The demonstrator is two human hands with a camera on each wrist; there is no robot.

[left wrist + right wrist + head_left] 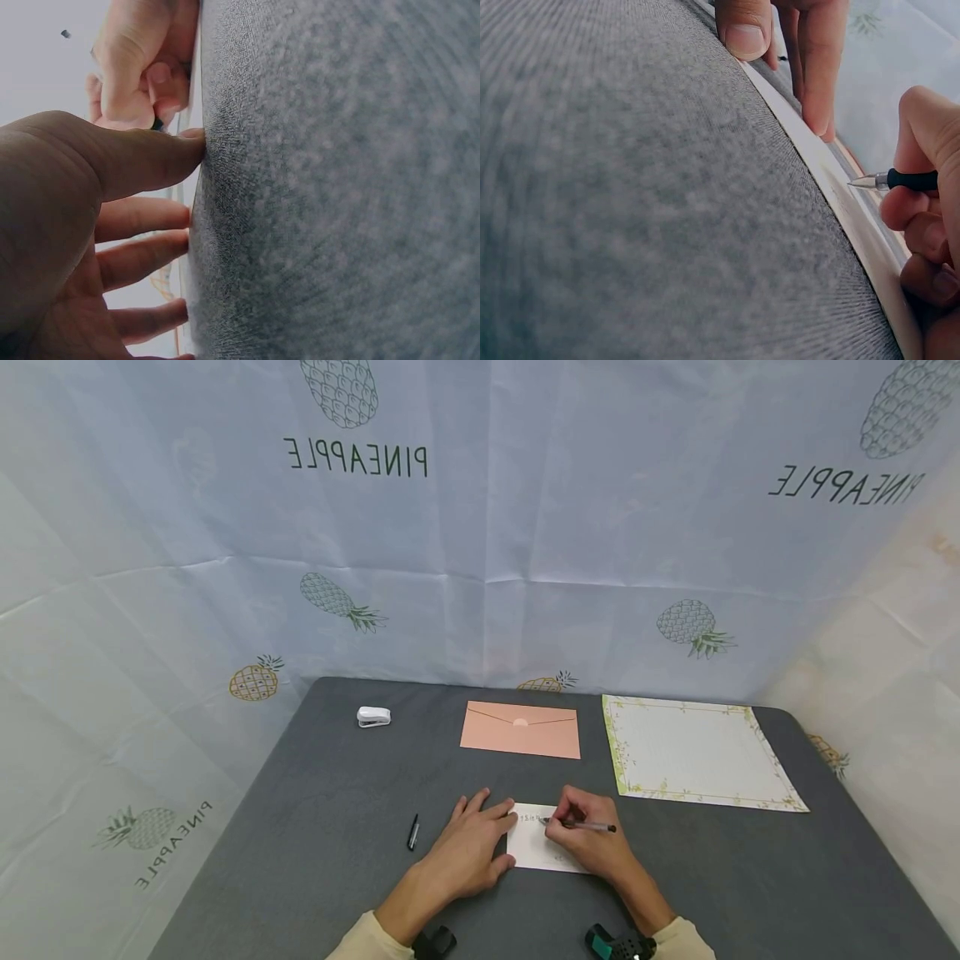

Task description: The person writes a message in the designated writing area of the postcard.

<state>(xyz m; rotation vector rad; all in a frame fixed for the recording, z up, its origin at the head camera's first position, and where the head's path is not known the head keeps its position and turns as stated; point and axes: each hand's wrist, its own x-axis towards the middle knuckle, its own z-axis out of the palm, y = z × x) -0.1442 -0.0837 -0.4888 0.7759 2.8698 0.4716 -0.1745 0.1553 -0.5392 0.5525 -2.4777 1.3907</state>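
On the grey table [315, 827] a small white card [534, 852] lay near the front edge. The left hand [468, 847] pressed it flat, fingers straight. The right hand [588, 839] pinched a pen [592, 827] in its grip, mid-writing; the next stroke likely needed the card steady.
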